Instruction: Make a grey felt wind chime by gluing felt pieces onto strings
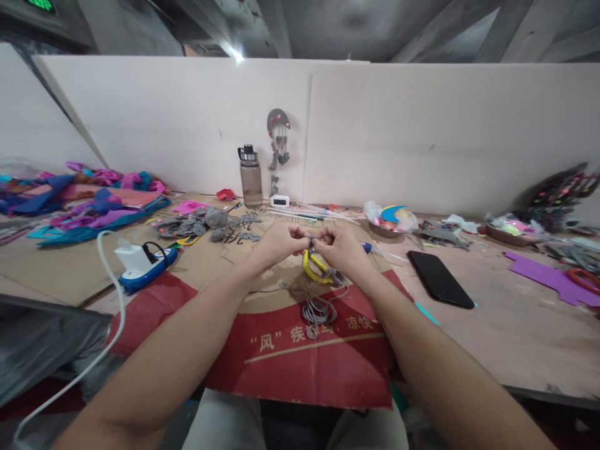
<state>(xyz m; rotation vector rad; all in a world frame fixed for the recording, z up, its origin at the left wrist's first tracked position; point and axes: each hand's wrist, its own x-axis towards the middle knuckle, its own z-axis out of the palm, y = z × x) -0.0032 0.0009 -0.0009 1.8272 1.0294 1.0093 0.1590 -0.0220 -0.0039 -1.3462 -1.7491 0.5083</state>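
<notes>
My left hand (280,245) and my right hand (341,249) meet over the middle of the table, thumbs and fingertips pinched together. Between them is a small grey piece (312,239), mostly covered by the fingers; I cannot tell whether it is felt or yarn. Just below my right hand lie yellow-handled scissors (315,267). A loose tangle of grey yarn (319,310) rests on the red and brown cardboard sheet (300,375) under my hands. Further back on the left are grey felt pieces (180,226) and a ball of grey yarn (217,218).
A black phone (440,279) lies to the right, near a purple sheet (553,278). At left, a blue power strip (147,272) carries a white charger and cable. A water bottle (251,181) and small clock (280,201) stand by the partition, beneath a hanging grey moon ornament (278,119).
</notes>
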